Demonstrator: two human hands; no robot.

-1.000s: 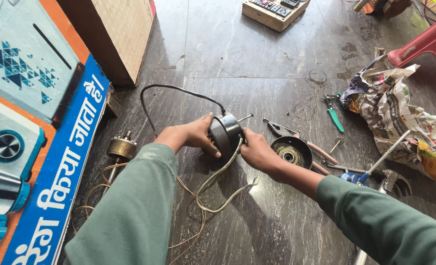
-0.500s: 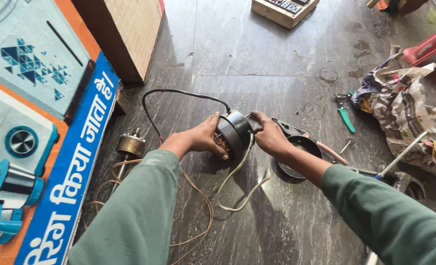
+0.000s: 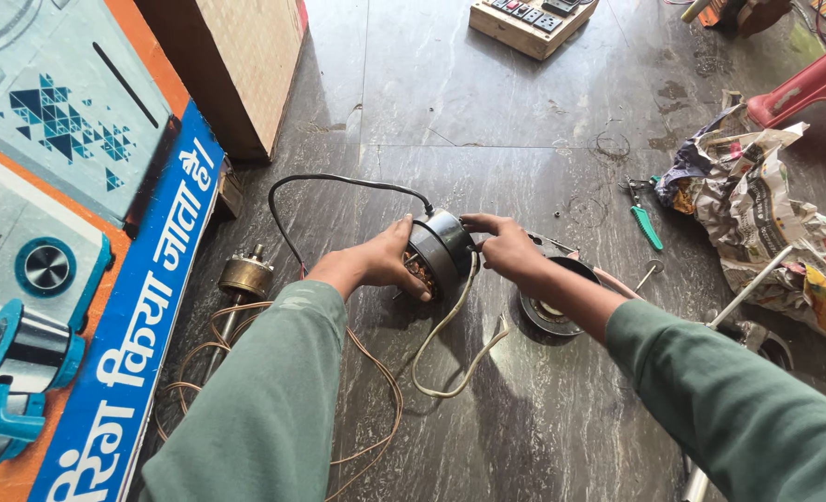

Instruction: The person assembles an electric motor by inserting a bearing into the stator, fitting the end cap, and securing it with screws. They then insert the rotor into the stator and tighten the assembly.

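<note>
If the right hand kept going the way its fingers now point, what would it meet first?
The right hand points leftward and already rests on the black motor, so that comes first. Just past it is the left hand gripping the motor's other side, though depth is hard to judge.

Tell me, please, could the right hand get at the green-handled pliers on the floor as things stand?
Probably yes: the pliers lie on bare floor beside the right hand, nothing between them, but that hand would first have to let go of the motor.

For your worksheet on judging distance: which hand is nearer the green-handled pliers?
Right. The right hand grips the motor on the side toward the pliers; the left hand holds its far side.
</note>
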